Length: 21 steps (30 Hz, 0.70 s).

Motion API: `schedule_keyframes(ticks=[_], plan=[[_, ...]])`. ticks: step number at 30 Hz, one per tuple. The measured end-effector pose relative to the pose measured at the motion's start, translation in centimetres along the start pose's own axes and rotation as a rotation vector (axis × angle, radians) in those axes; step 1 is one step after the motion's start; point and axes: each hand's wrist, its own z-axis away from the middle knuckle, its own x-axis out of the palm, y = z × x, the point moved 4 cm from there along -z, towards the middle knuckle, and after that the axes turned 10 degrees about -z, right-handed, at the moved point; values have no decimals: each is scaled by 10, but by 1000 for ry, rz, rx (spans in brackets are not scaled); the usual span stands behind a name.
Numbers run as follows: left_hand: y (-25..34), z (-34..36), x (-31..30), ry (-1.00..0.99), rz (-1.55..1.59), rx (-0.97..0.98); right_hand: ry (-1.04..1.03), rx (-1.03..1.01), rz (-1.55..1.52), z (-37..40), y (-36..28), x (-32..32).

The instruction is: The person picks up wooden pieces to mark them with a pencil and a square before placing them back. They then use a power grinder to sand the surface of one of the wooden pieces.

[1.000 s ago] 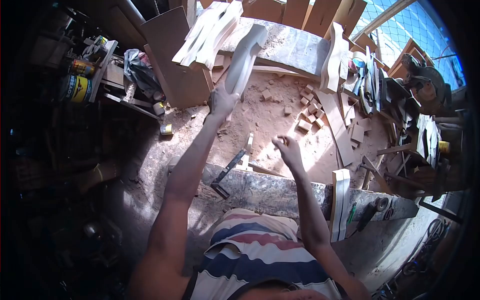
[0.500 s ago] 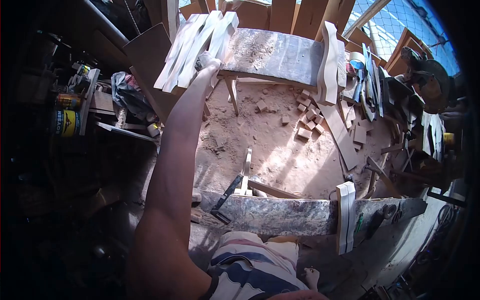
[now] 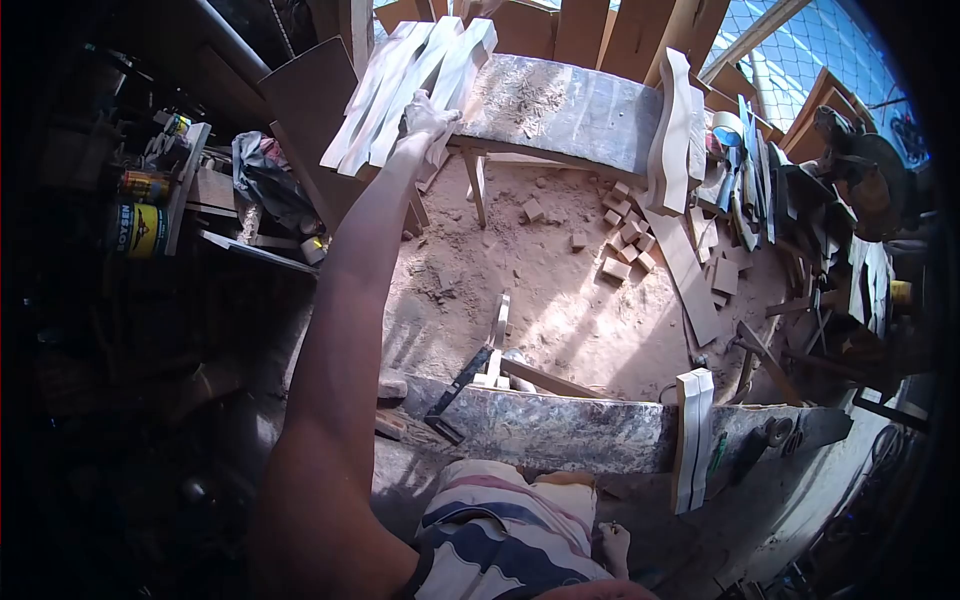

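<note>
My left arm reaches far forward to the back bench. My left hand (image 3: 430,122) is closed around the near end of the rightmost of several pale, wavy-cut wooden pieces (image 3: 385,95), which lie side by side there. Part of my grip is hidden by the hand itself. Low beside my striped shirt, my right hand (image 3: 614,548) hangs with its fingers curled; whatever they may hold is too small to make out. Another wavy wooden piece (image 3: 670,135) rests across the right end of the back bench (image 3: 590,105).
The near bench (image 3: 570,432) carries a black-and-silver square (image 3: 458,395) and an upright wooden piece with dark lines (image 3: 692,440). Small wood blocks (image 3: 628,240) litter the dusty ground. Chisels and a tape roll (image 3: 727,128) sit right; paint cans (image 3: 140,230) stand left.
The view has shifted slightly, so the scene sits a little further right. My left hand stays at the wavy pieces, its fingers now showing more on top. The right hand barely differs.
</note>
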Motion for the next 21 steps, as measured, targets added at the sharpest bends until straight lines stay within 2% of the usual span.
schedule_keyframes(ticks=[3,5,7,11,13,15,18,21], plan=[[-21,-23,-26,-15,252,-107,-30,40,-114,15,-42,5],[-31,-29,-59,-14,528,-259,-33,80,-117,26,-52,8],[-58,-41,-85,99,587,-253,-12,105,-44,35,-51,12],[-73,-39,-77,81,337,-77,-35,-67,153,17,-12,16],[-29,-4,-92,-51,173,-48,-36,-55,173,19,-24,19],[-4,16,-83,-65,43,-6,-36,-37,156,20,-33,17],[7,28,-45,-279,-206,-125,-46,0,45,8,-25,17],[-6,26,-7,-216,-263,-73,-46,9,-35,-8,5,10]])
